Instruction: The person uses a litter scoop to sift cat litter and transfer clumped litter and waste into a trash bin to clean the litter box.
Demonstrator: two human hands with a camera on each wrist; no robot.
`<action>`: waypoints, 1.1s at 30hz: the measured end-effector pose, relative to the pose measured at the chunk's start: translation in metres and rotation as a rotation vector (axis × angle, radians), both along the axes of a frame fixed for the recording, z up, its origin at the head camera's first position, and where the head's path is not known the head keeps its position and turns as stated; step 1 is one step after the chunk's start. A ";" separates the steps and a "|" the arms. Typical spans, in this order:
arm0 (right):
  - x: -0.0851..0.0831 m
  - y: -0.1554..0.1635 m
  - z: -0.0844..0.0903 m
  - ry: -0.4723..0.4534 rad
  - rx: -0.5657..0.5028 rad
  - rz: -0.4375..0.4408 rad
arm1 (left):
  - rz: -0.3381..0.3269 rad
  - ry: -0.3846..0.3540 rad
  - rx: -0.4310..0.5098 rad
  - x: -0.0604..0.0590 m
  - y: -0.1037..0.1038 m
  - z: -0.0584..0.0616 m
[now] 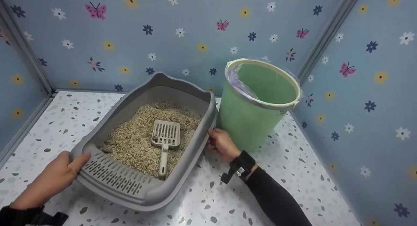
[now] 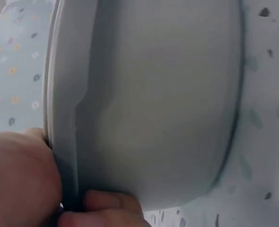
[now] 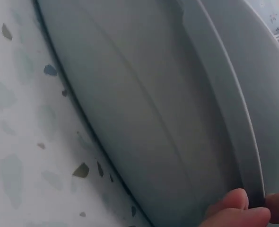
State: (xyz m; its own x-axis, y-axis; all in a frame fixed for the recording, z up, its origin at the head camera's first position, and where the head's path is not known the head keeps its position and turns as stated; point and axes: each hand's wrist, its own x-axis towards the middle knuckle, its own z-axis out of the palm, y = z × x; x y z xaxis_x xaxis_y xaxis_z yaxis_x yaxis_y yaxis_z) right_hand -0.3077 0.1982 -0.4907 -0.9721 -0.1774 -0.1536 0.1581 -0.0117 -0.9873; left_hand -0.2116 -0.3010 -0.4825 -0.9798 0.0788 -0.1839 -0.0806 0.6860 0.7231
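Note:
A grey litter box (image 1: 182,173) stands on the speckled surface, turned at an angle. Pale granular litter (image 1: 133,144) covers its floor, and a beige slotted litter scoop (image 1: 166,134) lies on top of it. At the box's near left corner my left hand (image 1: 58,172) grips the rim, thumb over the top; in the left wrist view its fingers (image 2: 111,203) curl under the rim's outer edge. My right hand (image 1: 223,143) pinches the rim along the right side, and the right wrist view shows its fingertips (image 3: 231,208) beneath the lip.
A green trash bin (image 1: 247,125) with a cream ring and a clear purplish liner (image 1: 239,82) stands right of the box, close to my right hand. Blue flowered panels (image 1: 182,33) enclose the back and both sides. White speckled flooring (image 1: 208,203) extends in front.

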 end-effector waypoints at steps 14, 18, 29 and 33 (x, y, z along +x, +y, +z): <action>0.010 0.002 -0.004 -0.018 -0.042 -0.047 | 0.031 -0.037 0.074 -0.021 -0.019 -0.006; 0.004 0.004 -0.006 -0.003 -0.074 -0.087 | 0.048 -0.035 0.106 -0.014 -0.009 -0.003; 0.022 0.008 -0.007 -0.035 -0.082 0.030 | 0.086 -0.014 0.113 -0.038 -0.031 -0.005; 0.000 0.024 -0.006 -0.052 -0.099 -0.018 | 0.127 -0.055 0.167 -0.013 -0.009 0.000</action>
